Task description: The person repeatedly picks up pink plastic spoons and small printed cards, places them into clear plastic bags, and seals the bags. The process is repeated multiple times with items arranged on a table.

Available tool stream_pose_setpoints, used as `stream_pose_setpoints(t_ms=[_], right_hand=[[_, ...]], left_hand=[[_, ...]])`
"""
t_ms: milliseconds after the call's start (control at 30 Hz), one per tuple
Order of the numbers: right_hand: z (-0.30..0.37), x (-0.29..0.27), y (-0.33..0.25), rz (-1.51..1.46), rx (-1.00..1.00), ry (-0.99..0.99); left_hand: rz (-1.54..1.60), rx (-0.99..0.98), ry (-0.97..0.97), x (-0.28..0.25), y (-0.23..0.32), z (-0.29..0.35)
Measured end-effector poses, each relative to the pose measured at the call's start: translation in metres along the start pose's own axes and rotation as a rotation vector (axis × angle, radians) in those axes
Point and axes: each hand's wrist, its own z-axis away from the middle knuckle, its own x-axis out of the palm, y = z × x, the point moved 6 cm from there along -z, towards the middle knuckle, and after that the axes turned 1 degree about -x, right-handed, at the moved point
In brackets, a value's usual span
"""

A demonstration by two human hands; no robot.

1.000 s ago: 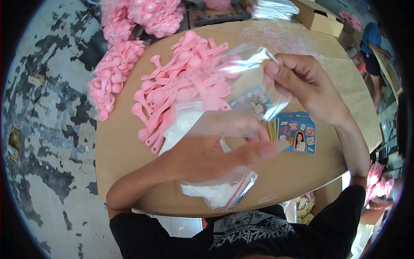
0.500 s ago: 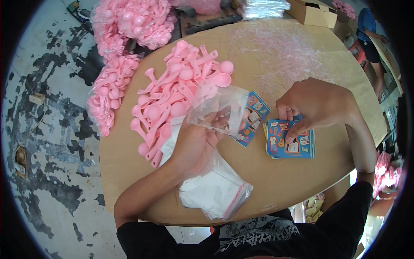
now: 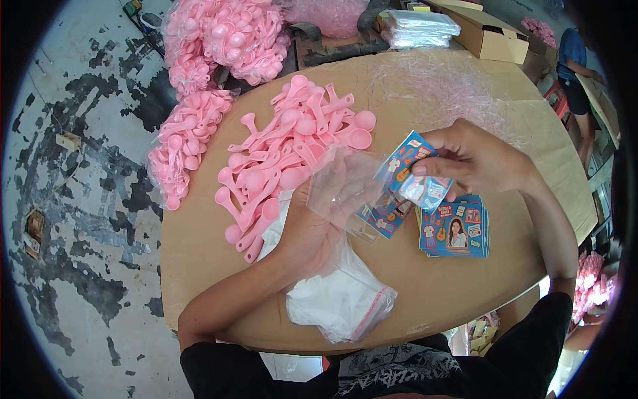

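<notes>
My left hand (image 3: 311, 234) is closed on a small clear plastic bag (image 3: 335, 179), whose right side is beside the card in my other hand. Between thumb and fingers, my right hand (image 3: 482, 158) grips a blue printed card (image 3: 407, 159) at the bag's edge. Below it lies a stack of similar blue cards (image 3: 455, 234). Another blue card (image 3: 380, 221) is partly hidden by the bag and the held card. A bundle of clear bags with white contents or backing (image 3: 335, 292) rests under my left wrist. Beyond my left hand spreads a heap of pink plastic spoons (image 3: 292, 146).
Thin clear plastic strips (image 3: 452, 86) lie scattered on the far side of the brown table (image 3: 531, 239). Bagged pink spoons (image 3: 226, 40) are piled past its left edge. Stacked clear packets (image 3: 420, 30) and a cardboard box (image 3: 488, 36) stand behind. Another person (image 3: 577, 73) is at far right.
My right hand has lifted a card off the stack and brought it left to the bag. My left hand still holds the bag. The whole view has shifted slightly.
</notes>
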Motion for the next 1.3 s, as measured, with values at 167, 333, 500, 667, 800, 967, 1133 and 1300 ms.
stream_pose_setpoints(t_ms=[167,333,500,667,800,967,1133,1300], right_hand=[[-0.003,0.009,-0.011,0.087,-0.152,0.138],[-0.004,0.019,-0.012,0.146,-0.222,0.038],[-0.004,0.026,-0.012,0.104,-0.160,-0.057],[-0.004,0.023,-0.009,0.153,-0.199,-0.035],[-0.004,0.023,-0.010,0.164,-0.187,-0.046],[-0.005,0.022,-0.008,0.134,-0.271,-0.019],[-0.007,0.021,-0.004,0.144,-0.285,0.015],[-0.006,0.024,-0.006,0.144,-0.311,0.054]], left_hand=[[-0.098,0.016,-0.032,-0.014,-0.006,0.000],[-0.171,-0.068,0.043,-0.014,-0.007,0.002],[-0.185,-0.041,-0.107,0.006,-0.002,0.009],[-0.107,-0.058,0.027,-0.024,-0.013,0.002],[-0.074,-0.029,0.051,-0.026,-0.016,0.005],[-0.131,-0.047,-0.002,-0.010,-0.004,0.005],[-0.053,-0.085,-0.016,-0.010,-0.008,0.004],[-0.777,0.375,-0.025,-0.020,-0.005,0.024]])
